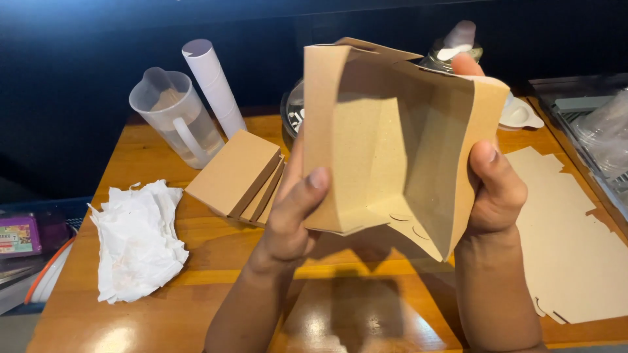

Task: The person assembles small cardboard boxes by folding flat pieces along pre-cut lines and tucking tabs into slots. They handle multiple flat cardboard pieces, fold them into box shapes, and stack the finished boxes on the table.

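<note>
A brown cardboard box, partly folded with its open side facing me, is held up above the wooden table. My left hand grips its left wall, thumb inside the lower left corner. My right hand grips its right wall, thumb on the inside, fingertips showing over the top edge. Both hands are shut on the box.
Folded brown boxes lie stacked at the table's middle left. Crumpled white paper sits left. A clear jug and a stack of white cups stand behind. Flat cardboard blanks lie right, a white dish beyond.
</note>
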